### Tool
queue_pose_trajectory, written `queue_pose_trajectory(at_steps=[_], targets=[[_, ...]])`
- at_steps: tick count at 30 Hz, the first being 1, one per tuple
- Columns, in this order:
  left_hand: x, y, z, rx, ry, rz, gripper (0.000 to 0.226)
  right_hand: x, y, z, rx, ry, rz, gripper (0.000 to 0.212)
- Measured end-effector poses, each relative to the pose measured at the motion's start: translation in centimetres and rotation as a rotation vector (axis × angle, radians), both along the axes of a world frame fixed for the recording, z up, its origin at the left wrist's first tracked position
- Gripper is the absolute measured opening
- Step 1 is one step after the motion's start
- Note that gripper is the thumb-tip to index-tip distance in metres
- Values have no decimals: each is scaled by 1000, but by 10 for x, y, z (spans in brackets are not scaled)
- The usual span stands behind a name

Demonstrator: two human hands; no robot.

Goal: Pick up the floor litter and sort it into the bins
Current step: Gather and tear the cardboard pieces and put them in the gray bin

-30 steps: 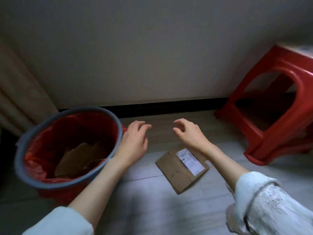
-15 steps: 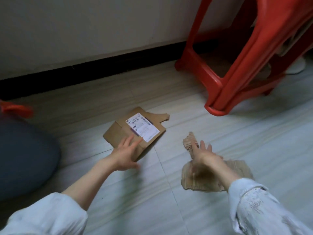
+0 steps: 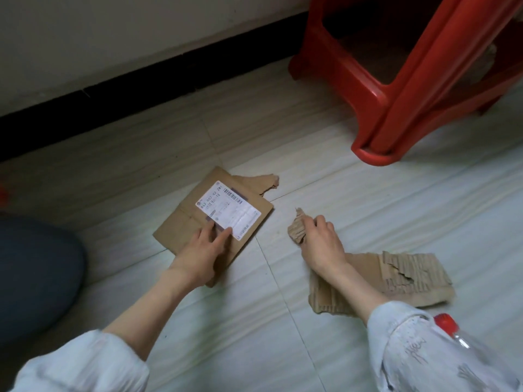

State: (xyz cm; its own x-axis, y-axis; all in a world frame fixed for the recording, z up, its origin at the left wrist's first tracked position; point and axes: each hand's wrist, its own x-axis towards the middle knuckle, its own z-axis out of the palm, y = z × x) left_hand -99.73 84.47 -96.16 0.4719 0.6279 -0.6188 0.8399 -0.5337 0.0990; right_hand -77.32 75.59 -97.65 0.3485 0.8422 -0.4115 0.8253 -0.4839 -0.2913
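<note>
Both cardboard bits are on the floor: left hand (image 3: 202, 250) lies flat-fingered on the labelled cardboard (image 3: 198, 222), probably to slide it, right hand (image 3: 321, 241) pinches the torn corrugated piece (image 3: 410, 278) to lift it

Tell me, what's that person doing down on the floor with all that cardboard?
A person is picking up litter. Their left hand rests on the flat brown cardboard piece with a white shipping label, fingers touching the label. Their right hand grips the small torn corrugated cardboard scrap, with a larger ripped corrugated cardboard sheet under the forearm. Everything is still at floor level. A red plastic stool stands nearby, and a red-capped clear plastic bottle lies by the right sleeve.
</note>
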Motion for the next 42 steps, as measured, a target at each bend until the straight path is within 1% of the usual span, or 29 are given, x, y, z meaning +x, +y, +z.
queue_pose_trajectory(at_steps=[2,3,5,8,10,11,12,14,15,18,19,20,23,25,27,29,31,33,34,36,37,40,41,42], targets=[[0,-5,0,24,-7,-38,84,-4,7,2,27,115,-95,54],[0,-5,1,23,-18,-49,84,-5,10,2,28,154,-127,52],[-1,0,4,39,-17,-87,94,-9,15,3,8,173,-117,52],[-2,15,7,157,110,-251,113,-12,20,4,4,170,-99,54],[-5,19,6,146,186,-303,123,-15,20,6,-5,221,-124,62],[-8,20,4,120,195,-296,126,-16,19,8,-7,269,-163,66],[-12,20,0,94,179,-258,128,-18,19,11,-8,335,-214,68],[-20,21,-6,62,100,-151,131,-22,24,14,-19,501,-342,62],[-24,21,-9,61,59,-100,131,-24,29,15,-22,585,-436,54],[-35,19,-13,32,-17,70,132,-41,40,9,-37,952,-758,10],[-40,18,-15,9,-44,152,132,-49,41,7,-46,1044,-827,6],[-45,17,-16,-4,-85,252,133,-57,42,5,-44,1087,-865,7],[-50,19,-14,30,-214,573,132,-70,48,3,1,1061,-875,5],[-48,22,-11,56,-209,708,124,-73,53,4,22,1076,-883,7],[-49,23,-14,27,-207,847,112,-74,55,3,18,1050,-878,9],[-54,23,-13,-45,-308,969,88,-75,55,5,29,1048,-861,12],[-61,22,-8,-24,-397,1003,63,-77,54,9,37,1054,-833,12],[-64,21,3,49,-435,973,44,-80,57,15,54,1026,-800,10],[-67,22,9,82,-469,939,39,-85,59,19,71,1016,-789,9],[-69,23,28,96,-592,880,34,-92,63,24,110,1010,-808,11],[-73,22,42,103,-654,854,33,-99,65,28,120,1017,-817,16],[-85,22,70,204,-730,707,31,-112,68,36,130,1055,-833,42],[-90,22,81,244,-747,649,31,-116,69,41,130,1079,-831,42],[-95,22,91,285,-759,576,31,-119,71,47,136,1094,-822,38]])
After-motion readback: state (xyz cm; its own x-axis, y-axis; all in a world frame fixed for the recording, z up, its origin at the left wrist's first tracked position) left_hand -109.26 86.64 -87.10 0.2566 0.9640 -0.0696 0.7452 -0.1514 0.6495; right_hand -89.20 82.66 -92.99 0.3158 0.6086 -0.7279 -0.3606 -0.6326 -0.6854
